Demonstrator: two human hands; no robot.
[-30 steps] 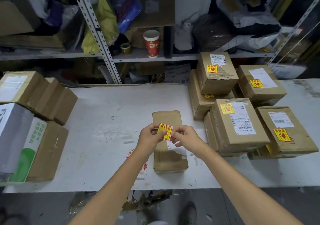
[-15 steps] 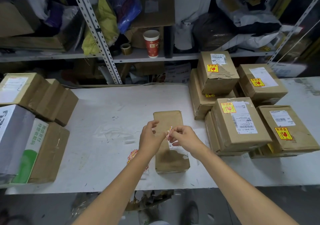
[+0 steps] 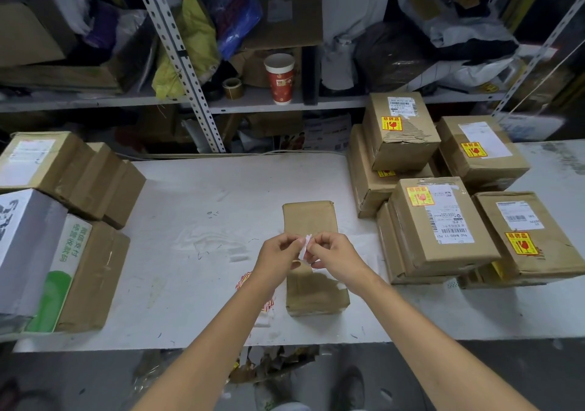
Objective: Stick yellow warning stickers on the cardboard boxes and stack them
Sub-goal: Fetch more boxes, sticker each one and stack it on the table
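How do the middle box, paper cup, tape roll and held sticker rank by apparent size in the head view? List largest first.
1. middle box
2. paper cup
3. tape roll and sticker: look alike; the sticker is nearer and bent, so unranked.

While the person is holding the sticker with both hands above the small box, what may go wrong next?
1. The sticker, pinched between left hand and right hand, looks bent; it may fold and stick to itself or the fingers.
2. The sticker sheet under the left forearm lies near the table edge and might be brushed off.
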